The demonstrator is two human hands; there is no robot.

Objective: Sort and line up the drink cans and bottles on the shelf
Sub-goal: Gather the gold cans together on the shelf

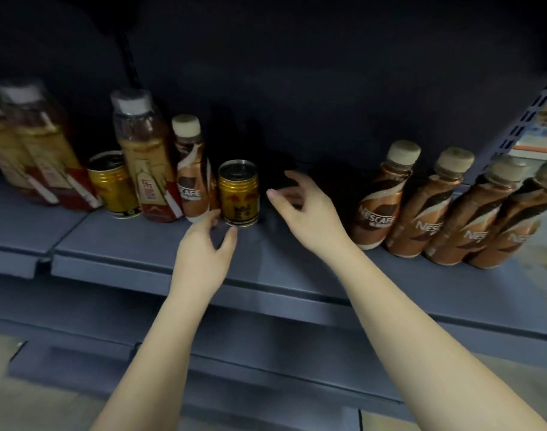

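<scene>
A gold can [238,194] stands upright on the grey shelf [160,244], mid-left. My left hand [203,247] is just below it, fingers spread, fingertips at its base. My right hand [303,209] hovers open to the can's right, not touching it. Left of the can stand a brown coffee bottle [191,172], a tall tea bottle [144,157] and a second gold can [112,185]. Two more tea bottles [33,144] lean at the far left. Several brown coffee bottles [436,209] form a row at the right.
The shelf's back panel [297,88] is dark. A perforated upright [527,119] bounds the shelf at the right. A lower shelf [203,368] juts out beneath my forearms. Bare shelf lies between the gold can and the right-hand row.
</scene>
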